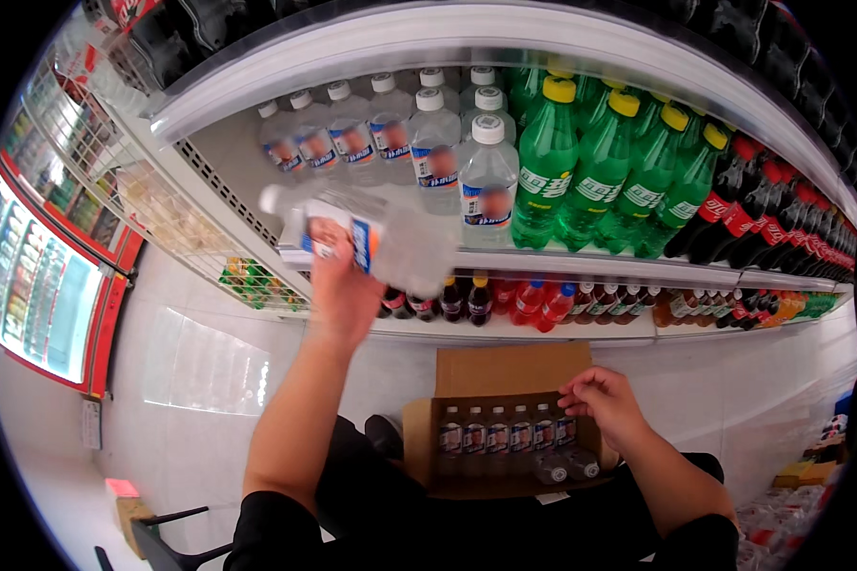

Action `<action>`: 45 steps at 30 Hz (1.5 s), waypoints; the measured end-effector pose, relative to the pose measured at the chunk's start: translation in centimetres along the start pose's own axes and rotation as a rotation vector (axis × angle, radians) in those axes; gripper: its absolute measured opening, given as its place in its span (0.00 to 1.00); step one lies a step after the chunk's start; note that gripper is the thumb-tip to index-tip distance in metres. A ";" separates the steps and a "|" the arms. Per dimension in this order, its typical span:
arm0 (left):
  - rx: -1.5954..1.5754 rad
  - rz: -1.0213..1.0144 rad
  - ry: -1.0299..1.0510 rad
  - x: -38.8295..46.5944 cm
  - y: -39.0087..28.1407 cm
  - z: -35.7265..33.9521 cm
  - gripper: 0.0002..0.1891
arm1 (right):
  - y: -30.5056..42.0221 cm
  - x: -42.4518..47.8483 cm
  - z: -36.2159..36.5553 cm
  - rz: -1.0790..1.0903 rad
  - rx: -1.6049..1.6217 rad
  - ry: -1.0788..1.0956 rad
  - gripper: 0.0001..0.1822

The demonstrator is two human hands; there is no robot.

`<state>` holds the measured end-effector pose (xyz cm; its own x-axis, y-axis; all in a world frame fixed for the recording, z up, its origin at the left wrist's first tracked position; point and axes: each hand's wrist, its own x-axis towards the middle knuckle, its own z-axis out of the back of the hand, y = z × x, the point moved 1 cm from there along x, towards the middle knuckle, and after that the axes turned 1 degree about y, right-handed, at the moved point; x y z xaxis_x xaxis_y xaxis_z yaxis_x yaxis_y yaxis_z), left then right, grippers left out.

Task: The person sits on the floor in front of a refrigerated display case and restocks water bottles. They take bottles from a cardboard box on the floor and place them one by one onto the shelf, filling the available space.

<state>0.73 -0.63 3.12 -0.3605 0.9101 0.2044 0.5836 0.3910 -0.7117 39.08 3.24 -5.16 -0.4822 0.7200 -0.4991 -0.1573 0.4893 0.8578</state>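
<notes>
My left hand (346, 292) grips a clear plastic bottle (407, 250) with a white cap and a blue and white label. The bottle is tilted nearly onto its side and blurred, in front of the shelf. Behind it, rows of matching clear bottles (487, 185) stand upright on the white shelf (578, 265). Lower down, my right hand (607, 403) hovers at the right side of an open cardboard box (514, 367), its fingers loosely curled and apart, with nothing visible in them. More white-capped bottles (498, 432) are inside the box, which sits close to my body.
Green soda bottles (543, 171) with yellow caps and dark cola bottles (721, 207) fill the shelf rightward. Assorted drinks (535, 303) line the lower shelf. A wire rack (150, 193) and a red-framed drinks fridge (50, 285) stand left. Wrapped bottle packs (785, 524) lie lower right.
</notes>
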 end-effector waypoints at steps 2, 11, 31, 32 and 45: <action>0.190 -0.193 -0.002 1.6 -1.3 0.5 0.23 | -0.5 0.1 -0.1 -0.008 -0.055 0.025 0.06; 0.850 -0.335 -0.045 4.7 -1.6 5.0 0.29 | -1.0 0.7 -1.1 -0.033 -0.234 0.125 0.06; 1.454 -0.433 -0.198 7.3 2.4 3.4 0.19 | -1.8 0.4 -0.7 0.076 -0.496 0.189 0.10; 1.484 -0.491 -0.113 7.1 2.4 2.9 0.18 | -1.6 0.3 -0.9 0.057 -0.529 0.210 0.09; 1.496 -0.544 0.303 5.3 1.7 1.7 0.15 | -2.7 0.8 -0.5 0.281 -1.062 0.392 0.14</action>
<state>-1.46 4.59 1.83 -0.0216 0.7788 0.6268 -0.8166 0.3480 -0.4606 38.70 2.24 -7.77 -0.8185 0.4457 -0.3624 -0.5557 -0.4543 0.6963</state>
